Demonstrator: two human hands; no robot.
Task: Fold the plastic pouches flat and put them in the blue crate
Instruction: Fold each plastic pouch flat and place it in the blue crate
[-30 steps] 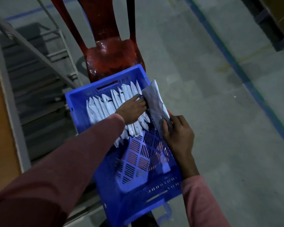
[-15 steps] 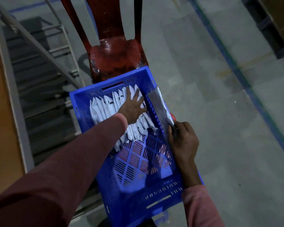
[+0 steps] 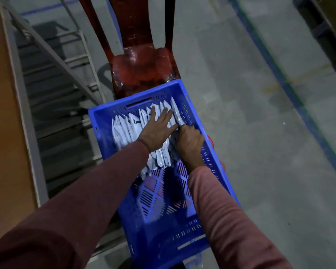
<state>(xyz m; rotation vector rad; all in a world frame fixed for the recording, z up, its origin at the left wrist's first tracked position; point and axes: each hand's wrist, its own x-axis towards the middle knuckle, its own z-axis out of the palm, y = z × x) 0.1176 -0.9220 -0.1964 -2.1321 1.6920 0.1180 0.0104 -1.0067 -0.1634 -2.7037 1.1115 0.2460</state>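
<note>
Head | left hand (image 3: pixel 157 131) splayed flat on pouches (image 3: pixel 124 129) | right hand (image 3: pixel 190 140) pinches rightmost pouch (image 3: pixel 176 111)

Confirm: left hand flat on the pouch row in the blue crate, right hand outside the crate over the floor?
Not quite. The right hand is inside the blue crate, not outside it: its curled fingers hold the rightmost pouch at the end of the pouch row, by the crate's right wall. The left hand does lie flat on the row. The head view shows it.
</note>
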